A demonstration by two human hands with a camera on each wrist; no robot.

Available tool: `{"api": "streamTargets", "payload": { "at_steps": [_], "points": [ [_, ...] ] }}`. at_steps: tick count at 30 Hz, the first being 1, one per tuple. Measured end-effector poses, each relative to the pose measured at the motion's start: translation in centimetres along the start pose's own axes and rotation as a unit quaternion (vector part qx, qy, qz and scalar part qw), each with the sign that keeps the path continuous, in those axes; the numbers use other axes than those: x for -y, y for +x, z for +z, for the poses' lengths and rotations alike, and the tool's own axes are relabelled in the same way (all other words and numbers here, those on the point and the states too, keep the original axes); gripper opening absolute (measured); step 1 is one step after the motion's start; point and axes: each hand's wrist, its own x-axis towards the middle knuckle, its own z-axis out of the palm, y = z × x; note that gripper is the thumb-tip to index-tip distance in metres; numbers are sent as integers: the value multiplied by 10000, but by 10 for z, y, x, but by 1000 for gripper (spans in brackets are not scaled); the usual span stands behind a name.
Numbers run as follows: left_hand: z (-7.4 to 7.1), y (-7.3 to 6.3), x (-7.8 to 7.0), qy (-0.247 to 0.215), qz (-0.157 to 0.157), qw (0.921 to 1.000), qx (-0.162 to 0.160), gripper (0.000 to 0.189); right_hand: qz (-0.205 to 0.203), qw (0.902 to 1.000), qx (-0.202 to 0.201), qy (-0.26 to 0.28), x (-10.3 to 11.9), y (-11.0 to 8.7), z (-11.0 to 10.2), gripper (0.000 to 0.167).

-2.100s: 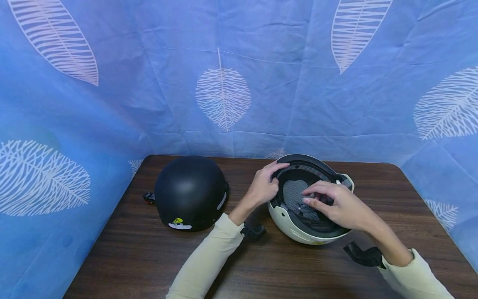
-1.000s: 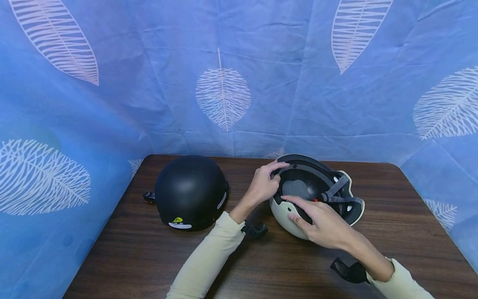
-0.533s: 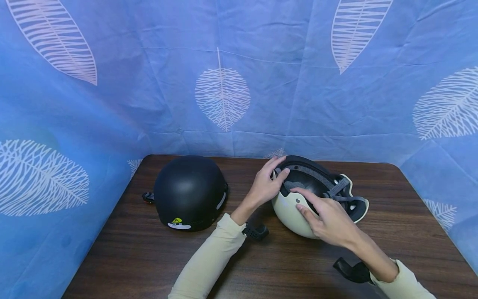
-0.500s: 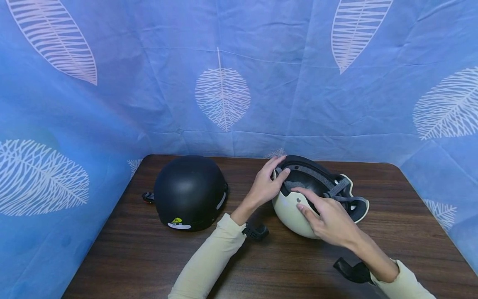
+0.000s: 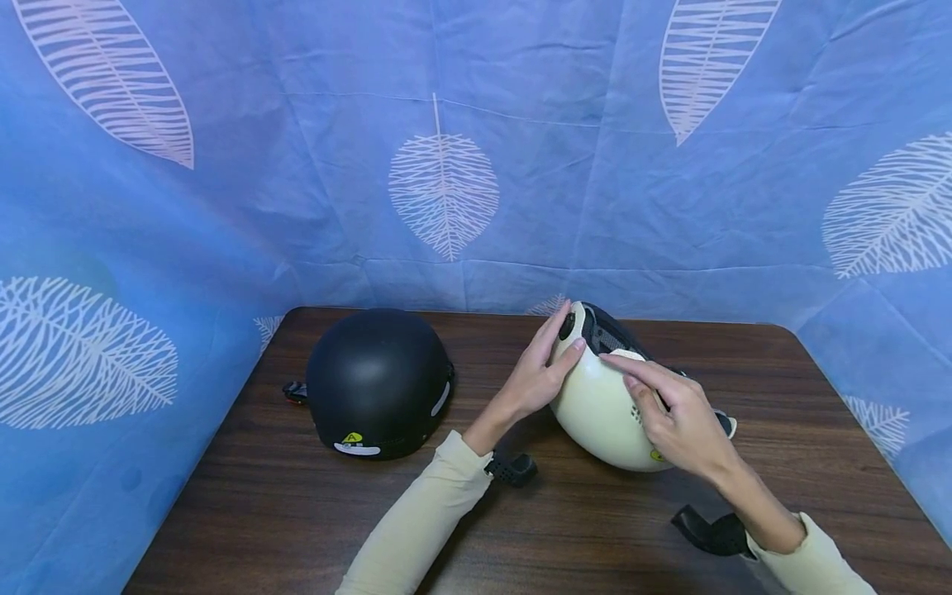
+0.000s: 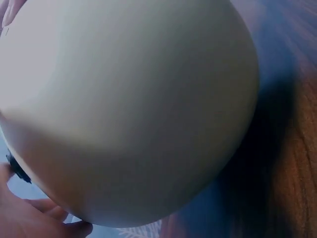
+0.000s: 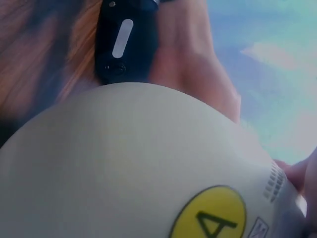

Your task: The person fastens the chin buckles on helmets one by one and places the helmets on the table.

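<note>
A cream helmet (image 5: 595, 413) lies tilted on its side at the table's right half. Its rounded shell faces me, and the dark lining (image 5: 604, 330) shows only as a strip at the top. My left hand (image 5: 537, 376) grips the rim at the upper left, thumb on the shell, other fingers partly hidden behind it. My right hand (image 5: 687, 426) holds the right side, with thumb and index finger at the edge near small vent holes. A yellow sticker (image 7: 210, 213) marks the shell in the right wrist view. Shell (image 6: 138, 109) fills most of the left wrist view.
To the left, a black helmet (image 5: 379, 384) sits dome up on the dark wooden table (image 5: 253, 512), its buckle (image 5: 296, 393) sticking out at the left. Behind the table hangs a blue cloth (image 5: 335, 207) printed with white leaves.
The cream helmet has rolled from inside-up onto its side, so the lining and grey straps turned away and the outer shell came round. Both hands moved with it; the black helmet stayed put.
</note>
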Motion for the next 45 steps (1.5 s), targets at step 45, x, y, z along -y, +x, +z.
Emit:
{"api": "streamTargets", "payload": {
  "at_steps": [45],
  "points": [
    [20,2,9,-1419,-113,9889,-431,67,1108,9315,-2430,2470,-24,-1,-25,37]
  ]
}}
